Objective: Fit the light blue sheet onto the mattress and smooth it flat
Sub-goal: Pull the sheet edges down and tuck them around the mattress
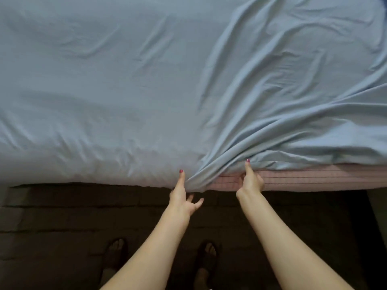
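Observation:
The light blue sheet (129,91) covers the mattress top, flat on the left and bunched in deep folds on the right. Along the near right side the pink striped mattress (303,178) edge shows bare below the sheet's hem. My left hand (183,195) is at the mattress's near side with its thumb up against the sheet and its fingers spread below the hem. My right hand (250,181) grips the sheet's edge at the bare mattress side, thumb pressed on the fabric, fingers curled under it. Folds fan out from between the hands.
A dark tiled floor (62,227) runs along the near side of the bed. My two feet in dark sandals (207,256) stand on it just below my arms. A dark blue patch (382,0) shows at the top right corner.

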